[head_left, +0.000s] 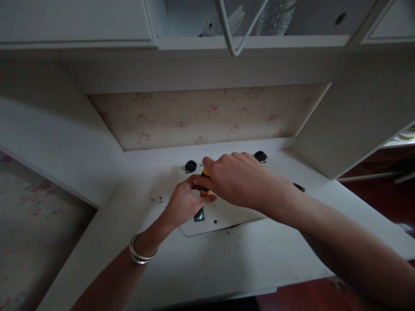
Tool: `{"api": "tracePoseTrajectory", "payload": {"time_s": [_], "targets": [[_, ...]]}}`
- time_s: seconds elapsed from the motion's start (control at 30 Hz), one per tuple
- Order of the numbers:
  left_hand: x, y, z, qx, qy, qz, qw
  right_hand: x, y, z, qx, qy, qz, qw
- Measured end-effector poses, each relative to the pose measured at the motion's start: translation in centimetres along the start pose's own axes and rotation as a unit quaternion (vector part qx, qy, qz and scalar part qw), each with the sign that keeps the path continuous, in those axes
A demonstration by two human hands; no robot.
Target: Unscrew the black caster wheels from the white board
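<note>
My right hand is closed over the top of a yellow and black tool handle, probably a screwdriver, held upright. My left hand curls its fingers round the lower part of the same tool. The tool stands over a white panel lying flat on the white desk. A dark metal fitting shows on the panel just below my left hand; the tool's tip is hidden by my fingers. A small screw hole lies beside the fitting. A silver bangle circles my left wrist.
Black round feet stick up at the panel's far corners, another at its right edge. Small dark crumbs lie on the desk to the left. Floral wallpaper backs the recess under an upper shelf. A white hanger dangles above.
</note>
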State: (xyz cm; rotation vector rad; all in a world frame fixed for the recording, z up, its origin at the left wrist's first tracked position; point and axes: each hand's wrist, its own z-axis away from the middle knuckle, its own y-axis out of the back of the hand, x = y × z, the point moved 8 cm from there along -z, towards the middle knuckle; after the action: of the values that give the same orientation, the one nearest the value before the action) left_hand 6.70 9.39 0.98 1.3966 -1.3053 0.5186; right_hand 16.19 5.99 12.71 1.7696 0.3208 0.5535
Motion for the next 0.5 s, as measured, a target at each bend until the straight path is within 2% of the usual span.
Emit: {"api": "tracePoseTrajectory", "payload": {"time_s": [0.1,0.17,0.23,0.4,0.47,0.5], "targets": [[0.1,-0.8,0.4,-0.095,0.008,0.078,0.992,-0.3,-0.3,0.4,-0.025,0.065,-0.044,0.997],[0.0,-0.8,0.7,-0.131,0.018,0.093,0.987,-0.5,-0.4,0.8,-0.045,0.108,-0.08,0.99],[-0.3,-0.3,0.7,-0.114,0.028,0.058,0.991,-0.6,-0.3,0.9,-0.051,0.116,-0.09,0.988],[0.1,0.3,0.3,-0.004,0.0,-0.058,0.998,0.2,0.1,-0.2,-0.007,0.0,-0.014,1.0],[0.3,0.3,0.5,0.032,-0.006,-0.071,0.997,0.1,0.0,-0.3,-0.007,0.001,-0.004,1.0],[0.4,0.2,0.6,0.033,-0.006,-0.064,0.997,0.0,-0.1,-0.3,-0.01,0.016,-0.012,1.0]]}}
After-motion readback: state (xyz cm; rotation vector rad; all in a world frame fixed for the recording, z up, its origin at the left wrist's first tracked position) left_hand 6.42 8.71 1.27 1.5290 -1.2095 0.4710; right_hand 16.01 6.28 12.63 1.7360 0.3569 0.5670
